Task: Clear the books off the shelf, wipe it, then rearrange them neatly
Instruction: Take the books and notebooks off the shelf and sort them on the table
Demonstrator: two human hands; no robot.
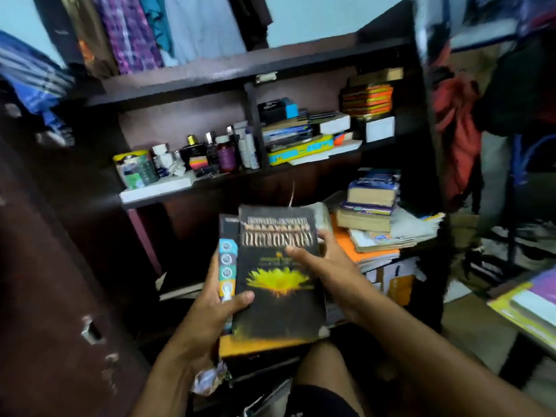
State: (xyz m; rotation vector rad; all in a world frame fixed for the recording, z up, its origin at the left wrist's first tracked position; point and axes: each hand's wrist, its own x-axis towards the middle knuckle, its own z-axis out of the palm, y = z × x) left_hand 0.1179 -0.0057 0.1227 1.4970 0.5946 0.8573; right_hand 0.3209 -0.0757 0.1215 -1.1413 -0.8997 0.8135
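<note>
— Holding what, exactly?
— I'm gripping the black dictionary (281,275) with both hands: left hand (216,305) and right hand (326,260) clasping its edges before the shelf (240,70); blurry, another book perhaps underneath.

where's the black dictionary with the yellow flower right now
Centre of the head view, the black dictionary is held in both hands, left hand and right hand, before the lower shelf's book stack.

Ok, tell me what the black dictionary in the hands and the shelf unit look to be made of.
Black dictionary: paper, with a soft card cover by the look. Its lower corner is worn and curled, and the finish looks matte, though blur leaves that open.

Shelf unit: probably wood or laminated board in a dark brown finish. It has flat, straight boards with square edges and pale scuffs on the top edge.
</note>
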